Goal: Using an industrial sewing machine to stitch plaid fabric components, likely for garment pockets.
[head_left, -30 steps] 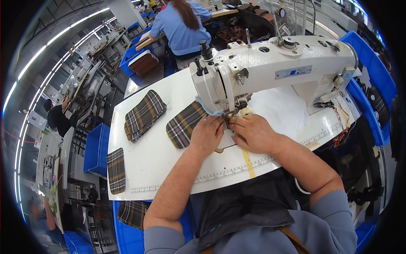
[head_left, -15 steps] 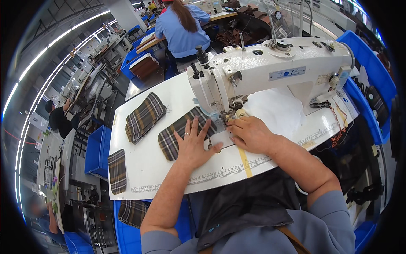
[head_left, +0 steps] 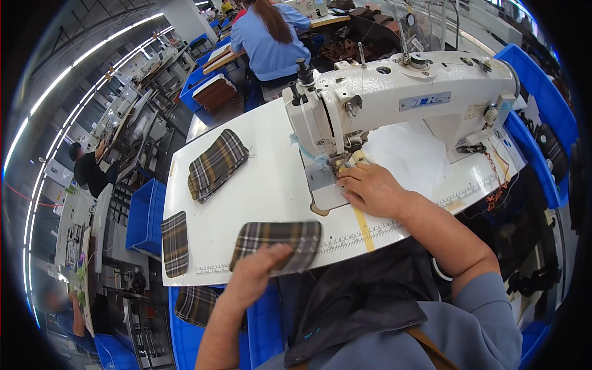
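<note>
My left hand grips a plaid fabric piece with rounded corners, thumb on top, over the table's front edge. Motion blurs the piece's right end. At the white sewing machine, my right hand is closed, its fingertips together beside the presser foot and needle. Whatever those fingers hold, if anything, is hidden. The metal needle plate lies bare to the left of that hand. A small stack of plaid pieces rests at the table's far left, and another plaid piece lies at its left edge.
Below the table's front edge, a blue bin holds a plaid piece. More blue bins stand left and right. White sheet material lies under the machine arm. A person in a blue shirt sits ahead.
My left hand has taken hold of the plaid piece beside the needle and drawn it toward me, off the needle plate. My right hand has stayed by the presser foot.
</note>
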`<act>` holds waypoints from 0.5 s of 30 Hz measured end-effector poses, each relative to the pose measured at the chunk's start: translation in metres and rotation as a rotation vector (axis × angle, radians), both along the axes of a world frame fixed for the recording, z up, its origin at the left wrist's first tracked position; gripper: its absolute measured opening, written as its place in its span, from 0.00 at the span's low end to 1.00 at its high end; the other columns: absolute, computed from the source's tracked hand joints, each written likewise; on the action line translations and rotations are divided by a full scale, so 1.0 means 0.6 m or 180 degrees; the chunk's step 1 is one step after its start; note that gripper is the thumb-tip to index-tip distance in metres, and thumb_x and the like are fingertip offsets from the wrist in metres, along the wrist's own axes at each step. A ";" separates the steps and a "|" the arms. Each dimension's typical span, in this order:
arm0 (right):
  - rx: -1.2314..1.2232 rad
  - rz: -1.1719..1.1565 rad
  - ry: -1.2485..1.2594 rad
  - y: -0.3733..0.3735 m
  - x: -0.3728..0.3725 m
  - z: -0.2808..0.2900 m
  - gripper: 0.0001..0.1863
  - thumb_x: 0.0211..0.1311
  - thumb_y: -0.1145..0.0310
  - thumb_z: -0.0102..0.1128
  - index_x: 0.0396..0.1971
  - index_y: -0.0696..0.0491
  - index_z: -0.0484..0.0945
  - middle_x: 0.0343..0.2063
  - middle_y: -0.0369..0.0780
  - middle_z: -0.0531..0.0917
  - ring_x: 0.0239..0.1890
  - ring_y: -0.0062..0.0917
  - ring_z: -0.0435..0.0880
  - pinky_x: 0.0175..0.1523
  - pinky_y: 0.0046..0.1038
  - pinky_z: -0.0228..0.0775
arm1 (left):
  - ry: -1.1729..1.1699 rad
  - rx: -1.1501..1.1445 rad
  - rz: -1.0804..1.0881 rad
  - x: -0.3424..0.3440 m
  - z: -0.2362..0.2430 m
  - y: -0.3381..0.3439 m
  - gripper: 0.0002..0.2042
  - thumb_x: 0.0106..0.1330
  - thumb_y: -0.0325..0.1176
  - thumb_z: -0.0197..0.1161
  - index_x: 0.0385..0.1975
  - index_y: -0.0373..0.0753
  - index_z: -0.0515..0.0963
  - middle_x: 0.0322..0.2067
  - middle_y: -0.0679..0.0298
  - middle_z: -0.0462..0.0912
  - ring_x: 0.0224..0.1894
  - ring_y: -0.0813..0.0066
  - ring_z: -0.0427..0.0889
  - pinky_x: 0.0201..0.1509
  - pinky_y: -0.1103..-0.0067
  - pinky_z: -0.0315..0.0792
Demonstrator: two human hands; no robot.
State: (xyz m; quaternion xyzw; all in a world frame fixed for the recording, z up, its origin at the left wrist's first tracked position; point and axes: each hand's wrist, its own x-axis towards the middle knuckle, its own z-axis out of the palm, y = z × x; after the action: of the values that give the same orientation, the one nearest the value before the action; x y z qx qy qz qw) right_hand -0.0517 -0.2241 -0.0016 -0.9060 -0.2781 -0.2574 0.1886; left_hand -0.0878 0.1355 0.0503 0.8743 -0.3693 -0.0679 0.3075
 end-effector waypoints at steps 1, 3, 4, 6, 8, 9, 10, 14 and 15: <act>-0.0011 -0.0012 0.0006 -0.001 -0.001 -0.001 0.12 0.59 0.68 0.67 0.42 0.54 0.83 0.45 0.39 0.86 0.47 0.34 0.84 0.53 0.35 0.77 | -0.0147 -0.0113 0.0194 0.025 0.017 0.007 0.22 0.68 0.16 0.51 0.59 0.39 0.81 0.56 0.52 0.86 0.60 0.56 0.84 0.70 0.65 0.73; 0.0046 -0.0070 0.0062 -0.004 -0.004 -0.001 0.12 0.59 0.68 0.67 0.42 0.54 0.83 0.45 0.38 0.86 0.47 0.34 0.84 0.53 0.35 0.77 | -0.0663 -0.0052 0.0829 0.066 0.051 0.015 0.20 0.68 0.16 0.52 0.56 0.36 0.82 0.54 0.50 0.86 0.59 0.57 0.85 0.65 0.71 0.77; 0.0036 -0.0081 0.0064 -0.005 -0.004 -0.002 0.12 0.59 0.68 0.67 0.42 0.54 0.83 0.45 0.38 0.86 0.47 0.34 0.84 0.53 0.35 0.77 | -0.1115 0.0004 0.0900 0.097 0.061 0.020 0.22 0.67 0.15 0.50 0.57 0.37 0.82 0.55 0.49 0.86 0.59 0.56 0.85 0.66 0.70 0.76; 0.0017 -0.0114 0.0116 -0.004 -0.005 0.000 0.11 0.61 0.68 0.67 0.42 0.54 0.83 0.46 0.38 0.86 0.48 0.34 0.84 0.54 0.36 0.77 | -0.1992 0.0164 0.0888 0.171 0.067 0.036 0.21 0.67 0.16 0.50 0.57 0.36 0.80 0.55 0.50 0.85 0.59 0.52 0.84 0.65 0.66 0.77; -0.0002 -0.0096 0.0181 0.001 -0.002 0.005 0.12 0.62 0.67 0.65 0.43 0.54 0.84 0.46 0.39 0.85 0.49 0.34 0.84 0.55 0.36 0.77 | -0.2272 0.0358 0.1054 0.239 0.063 0.051 0.21 0.68 0.19 0.53 0.60 0.37 0.78 0.59 0.53 0.82 0.63 0.54 0.80 0.70 0.62 0.70; -0.0020 -0.0105 0.0267 0.003 -0.001 0.006 0.12 0.64 0.65 0.63 0.44 0.55 0.84 0.46 0.39 0.85 0.50 0.33 0.84 0.56 0.36 0.77 | -0.2276 0.0353 0.1063 0.270 0.055 0.048 0.21 0.68 0.19 0.53 0.60 0.37 0.78 0.59 0.53 0.82 0.63 0.54 0.80 0.70 0.62 0.70; -0.0027 -0.0094 0.0258 0.006 -0.001 0.009 0.12 0.64 0.65 0.63 0.44 0.55 0.84 0.46 0.39 0.85 0.50 0.33 0.84 0.56 0.36 0.77 | -0.2380 0.0734 0.1268 0.296 0.049 0.045 0.20 0.70 0.25 0.55 0.62 0.37 0.77 0.62 0.54 0.80 0.67 0.55 0.76 0.73 0.60 0.65; -0.0047 -0.0045 0.0283 0.005 0.001 0.007 0.13 0.64 0.66 0.63 0.45 0.55 0.84 0.47 0.39 0.85 0.51 0.33 0.84 0.56 0.36 0.77 | -0.2175 0.1182 0.1809 0.317 -0.056 -0.004 0.28 0.74 0.46 0.60 0.69 0.37 0.70 0.70 0.54 0.71 0.76 0.60 0.64 0.79 0.55 0.51; -0.0030 0.0001 0.0293 0.003 0.003 0.004 0.13 0.64 0.65 0.63 0.45 0.55 0.84 0.47 0.39 0.85 0.51 0.33 0.83 0.56 0.36 0.77 | -0.1743 0.1042 0.1400 0.312 -0.080 -0.018 0.32 0.75 0.51 0.58 0.71 0.37 0.67 0.72 0.54 0.69 0.77 0.60 0.61 0.80 0.55 0.50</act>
State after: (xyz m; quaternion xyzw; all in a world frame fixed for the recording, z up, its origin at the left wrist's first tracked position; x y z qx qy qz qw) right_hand -0.0496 -0.2222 0.0011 -0.9177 -0.2705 -0.2141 0.1969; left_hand 0.0994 0.1249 0.0021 0.9559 -0.2257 0.1776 0.0611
